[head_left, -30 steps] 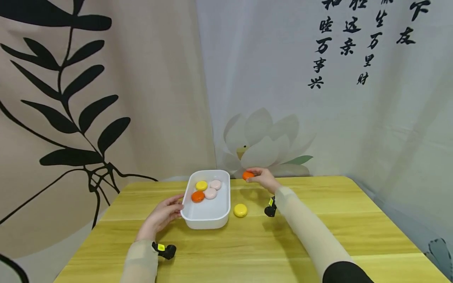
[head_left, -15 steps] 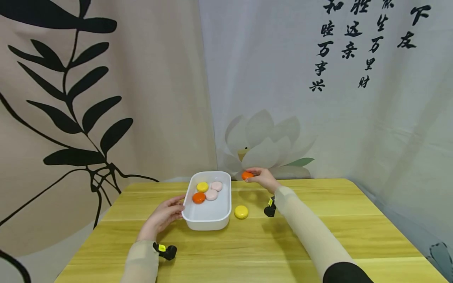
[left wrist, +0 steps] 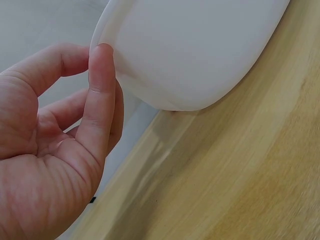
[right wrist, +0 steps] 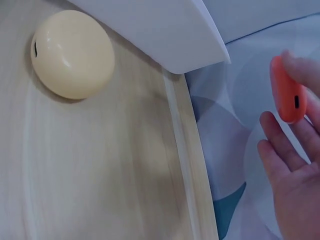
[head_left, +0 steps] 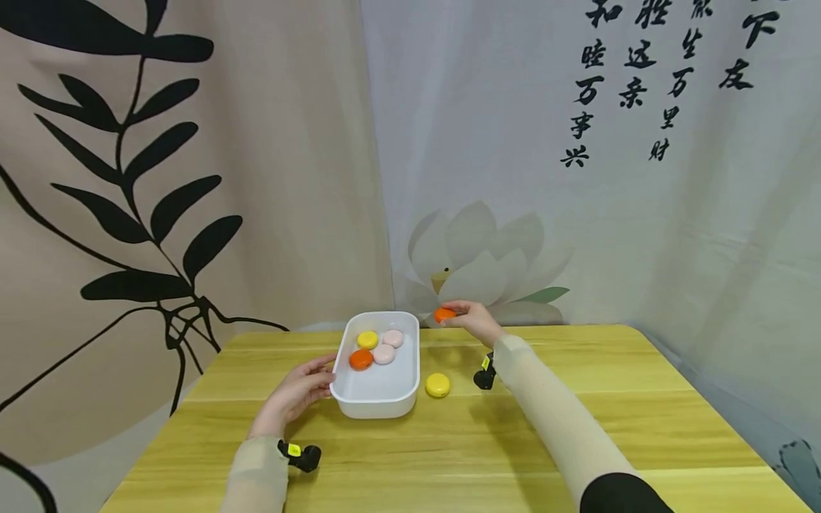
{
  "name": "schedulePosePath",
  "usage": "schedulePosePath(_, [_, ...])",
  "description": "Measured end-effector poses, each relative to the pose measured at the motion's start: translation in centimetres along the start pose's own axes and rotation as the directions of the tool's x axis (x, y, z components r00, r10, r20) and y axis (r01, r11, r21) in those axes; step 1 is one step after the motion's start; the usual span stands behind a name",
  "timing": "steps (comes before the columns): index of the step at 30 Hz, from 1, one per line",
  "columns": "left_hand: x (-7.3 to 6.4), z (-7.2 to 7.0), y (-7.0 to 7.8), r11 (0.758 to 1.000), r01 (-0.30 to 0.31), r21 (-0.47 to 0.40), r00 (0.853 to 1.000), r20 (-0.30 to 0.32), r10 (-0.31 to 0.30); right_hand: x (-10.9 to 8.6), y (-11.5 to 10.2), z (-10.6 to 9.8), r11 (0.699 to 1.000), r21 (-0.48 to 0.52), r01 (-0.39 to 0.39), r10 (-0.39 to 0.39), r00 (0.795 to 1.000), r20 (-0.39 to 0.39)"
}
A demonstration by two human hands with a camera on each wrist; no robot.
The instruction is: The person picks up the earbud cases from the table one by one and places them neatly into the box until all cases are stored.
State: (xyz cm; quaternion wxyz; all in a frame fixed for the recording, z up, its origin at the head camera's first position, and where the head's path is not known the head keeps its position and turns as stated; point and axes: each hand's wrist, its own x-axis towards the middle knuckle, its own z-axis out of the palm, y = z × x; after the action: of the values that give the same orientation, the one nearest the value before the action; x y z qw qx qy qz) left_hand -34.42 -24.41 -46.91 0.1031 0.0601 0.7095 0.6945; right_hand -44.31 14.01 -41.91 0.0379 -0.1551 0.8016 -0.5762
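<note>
My left hand (head_left: pixel 296 393) grips the rim of a white plastic tub (head_left: pixel 375 409) at its left side, fingers and thumb on the wall in the left wrist view. Inside the tub lie a yellow disc (head_left: pixel 367 340), an orange disc (head_left: pixel 360 359) and two pale pink discs (head_left: pixel 383 354), all round and glossy. Right of the tub, above the table's far edge, my right hand (head_left: pixel 474 322) pinches another orange disc (right wrist: pixel 287 92) with a small dark slot in its rim. A yellow disc (head_left: pixel 437 385) sits on the table just right of the tub.
The light wooden table (head_left: pixel 398 470) ends behind the tub, where a patterned fabric backdrop (head_left: pixel 308 178) hangs. A black wrist camera (head_left: pixel 303 457) is strapped to the left wrist, another camera (head_left: pixel 484 373) to the right.
The right hand, still pinching the orange disc, has shifted slightly left towards the tub. The left hand stays at the tub's rim. The head view has tilted slightly.
</note>
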Motion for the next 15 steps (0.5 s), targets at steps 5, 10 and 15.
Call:
schedulePosePath(5, [0.1,-0.2,0.2,1.0,-0.002,-0.004,1.0,0.003,0.002,0.2,-0.7,0.3,1.0,-0.002,-0.003,0.003,1.0,0.009])
schedulePosePath(10, [0.0,-0.1,0.3,1.0,-0.006,0.007,1.0,-0.003,0.006,0.5,-1.0,0.4,1.0,-0.017,0.002,-0.001,1.0,0.01])
schedulePosePath(15, [0.0,0.0,0.0,1.0,-0.011,0.01,1.0,0.008,0.01,0.5,-1.4,0.4,1.0,0.0,0.01,-0.01,1.0,0.014])
